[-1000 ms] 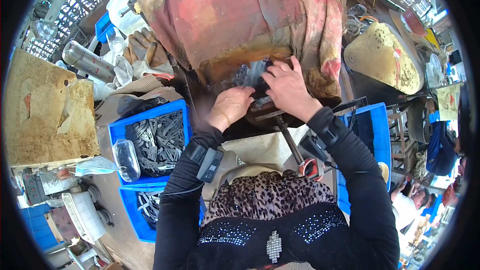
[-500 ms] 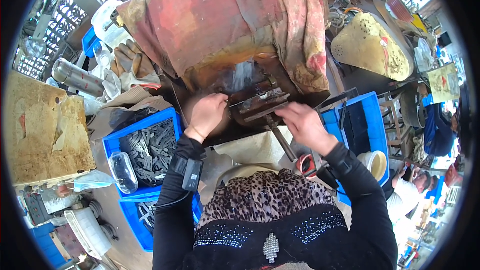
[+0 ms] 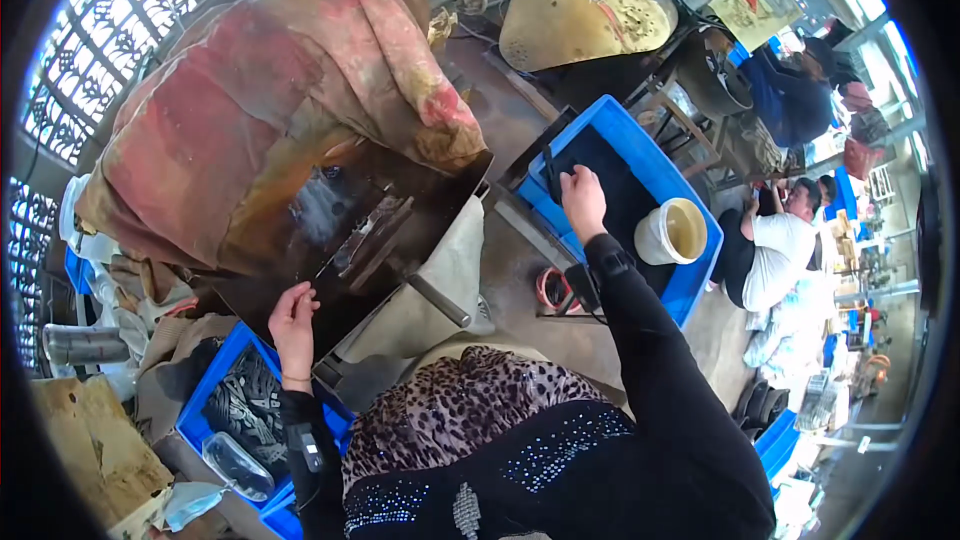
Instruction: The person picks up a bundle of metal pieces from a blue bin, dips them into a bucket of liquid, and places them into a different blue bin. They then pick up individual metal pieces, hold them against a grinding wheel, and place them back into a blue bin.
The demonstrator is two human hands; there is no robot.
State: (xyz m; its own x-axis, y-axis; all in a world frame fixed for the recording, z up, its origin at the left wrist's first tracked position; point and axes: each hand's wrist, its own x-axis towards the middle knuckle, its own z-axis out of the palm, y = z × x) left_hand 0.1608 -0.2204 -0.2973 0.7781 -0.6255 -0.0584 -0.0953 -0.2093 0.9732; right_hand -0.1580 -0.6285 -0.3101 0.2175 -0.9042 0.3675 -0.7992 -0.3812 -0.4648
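My left hand (image 3: 292, 328) is by the near left of a dark metal fixture (image 3: 372, 240), fingers bent together at the end of a thin rod (image 3: 326, 267) that reaches toward it. My right hand (image 3: 583, 202) is over the left part of a blue bin (image 3: 655, 168), its fingers curled closed. Beside its fingertips stands a dark narrow strip (image 3: 552, 175); whether my fingers grip it or anything else, I cannot tell. A round metal bar handle (image 3: 438, 300) sticks out from the fixture toward me.
A stained red cloth (image 3: 240, 110) drapes over the machine. At the lower left, a blue bin (image 3: 205, 410) holds several grey metal pieces, with a clear plastic container (image 3: 238, 467) on top. A white tub (image 3: 672, 232) stands in the right bin. Other people (image 3: 785, 255) sit farther right.
My view has turned to the right. My right hand has left the fixture and moved over the right-hand blue bin. My left hand stays near the fixture's left side, slightly lower.
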